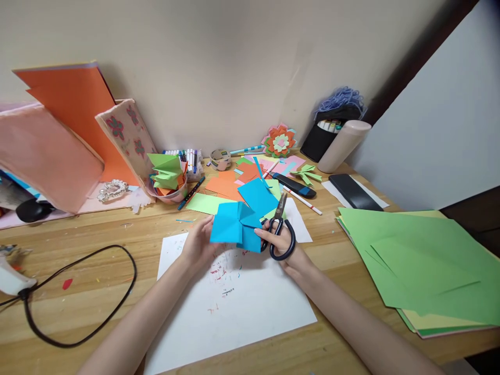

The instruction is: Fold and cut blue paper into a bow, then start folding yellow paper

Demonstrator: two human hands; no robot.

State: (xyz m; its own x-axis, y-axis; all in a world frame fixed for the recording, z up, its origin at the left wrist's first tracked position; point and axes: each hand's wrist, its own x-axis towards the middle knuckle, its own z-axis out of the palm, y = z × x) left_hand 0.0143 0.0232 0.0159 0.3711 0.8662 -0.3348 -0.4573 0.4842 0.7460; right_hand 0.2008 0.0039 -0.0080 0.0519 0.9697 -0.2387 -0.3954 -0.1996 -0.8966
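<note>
A folded, slit piece of blue paper (226, 224) is held over the white sheet (242, 317), stretched between both hands. My left hand (197, 244) grips its left edge, the thumb hidden behind it. At the paper's right side, my right hand (283, 245) pinches it between thumb and fingers. A pair of scissors (279, 221) with black handles also hangs on my right hand, blades pointing up and away. Just behind lies another blue sheet (258, 197) with a narrow cut strip.
Green sheets (422, 260) are stacked at the right, near a black phone-like object (354, 191). Behind are a utility knife (295, 185), a tape roll (220, 159), a paper flower (279, 140) and a tumbler (344, 146). A black cord loop (133, 281) lies left.
</note>
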